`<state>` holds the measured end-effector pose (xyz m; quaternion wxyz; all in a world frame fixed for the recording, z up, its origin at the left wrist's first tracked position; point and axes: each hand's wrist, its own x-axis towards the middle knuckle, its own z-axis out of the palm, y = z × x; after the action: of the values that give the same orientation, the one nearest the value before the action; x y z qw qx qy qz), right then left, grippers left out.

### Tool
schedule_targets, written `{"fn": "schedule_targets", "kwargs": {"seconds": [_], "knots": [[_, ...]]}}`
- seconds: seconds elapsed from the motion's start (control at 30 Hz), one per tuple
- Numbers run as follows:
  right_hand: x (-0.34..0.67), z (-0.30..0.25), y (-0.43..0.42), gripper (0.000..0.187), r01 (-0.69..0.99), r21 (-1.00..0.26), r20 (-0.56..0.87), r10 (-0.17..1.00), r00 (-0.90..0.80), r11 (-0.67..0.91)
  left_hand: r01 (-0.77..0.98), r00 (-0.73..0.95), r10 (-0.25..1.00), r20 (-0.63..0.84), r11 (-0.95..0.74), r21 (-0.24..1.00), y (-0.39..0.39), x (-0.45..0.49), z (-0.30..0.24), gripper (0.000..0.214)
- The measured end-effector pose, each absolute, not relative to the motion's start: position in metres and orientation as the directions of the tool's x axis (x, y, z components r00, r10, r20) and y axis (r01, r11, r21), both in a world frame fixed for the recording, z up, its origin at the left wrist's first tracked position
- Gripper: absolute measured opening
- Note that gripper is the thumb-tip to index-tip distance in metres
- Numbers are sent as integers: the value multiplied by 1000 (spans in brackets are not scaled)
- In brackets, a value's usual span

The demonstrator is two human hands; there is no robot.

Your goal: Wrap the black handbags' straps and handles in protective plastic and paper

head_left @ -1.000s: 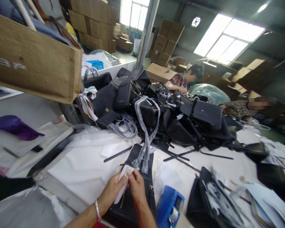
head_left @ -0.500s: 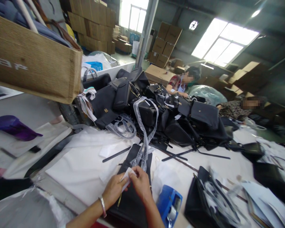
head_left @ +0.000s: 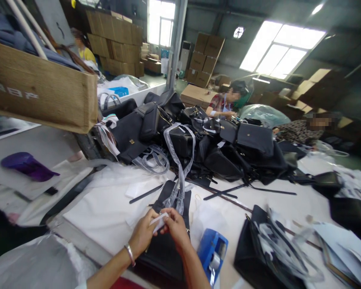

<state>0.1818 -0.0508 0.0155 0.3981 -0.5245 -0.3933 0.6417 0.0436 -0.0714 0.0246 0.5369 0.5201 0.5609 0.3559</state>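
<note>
My left hand pinches one side of a small white piece, paper or thin foam, and my right hand has hold of its other side. Both hands are closed over a black handbag that lies flat at the table's front edge. From the far end of this bag rise handles wrapped in clear plastic, standing up in a loop. A blue tape dispenser stands just right of my right forearm. What my fingertips do behind the white piece is hidden.
A heap of black bags spans the table's far side. Another black bag with wrapped handles stands at the right, near sheets of card. A burlap tote juts in at upper left. Co-workers sit beyond the heap.
The white piece has turned from steeply tilted to flatter between my hands. My view has shifted slightly, and a person in yellow now shows at the upper left.
</note>
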Motion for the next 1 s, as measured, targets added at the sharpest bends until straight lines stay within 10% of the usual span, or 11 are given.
{"fn": "schedule_targets", "kwargs": {"seconds": [0.23, 0.57, 0.7, 0.8, 0.9, 1.0], "knots": [[185, 7, -52, 16, -175, -884, -435, 900, -36, -434, 752, 172, 983, 68, -176, 635, -91, 62, 19, 25], [191, 22, -64, 33, -329, -807, -476, 870, -131, -491, 833, 419, 867, 269, -485, 264, -102, 49, -29, 51], [190, 15, -71, 34, -296, -871, -391, 918, -63, -392, 814, 436, 889, 137, -455, 360, -100, 46, -22, 53], [190, 10, -79, 32, -205, -911, -375, 926, 49, -358, 618, 492, 868, 60, -398, 678, -92, 38, -2, 43], [185, 15, -86, 30, -150, -934, -337, 939, 71, -324, 323, 474, 865, -167, 6, 946, -75, 29, 16, 37], [174, 26, -86, 29, 79, -981, -167, 979, 119, -177, 162, 480, 767, -425, 398, 903, -55, 29, 22, 43]]}}
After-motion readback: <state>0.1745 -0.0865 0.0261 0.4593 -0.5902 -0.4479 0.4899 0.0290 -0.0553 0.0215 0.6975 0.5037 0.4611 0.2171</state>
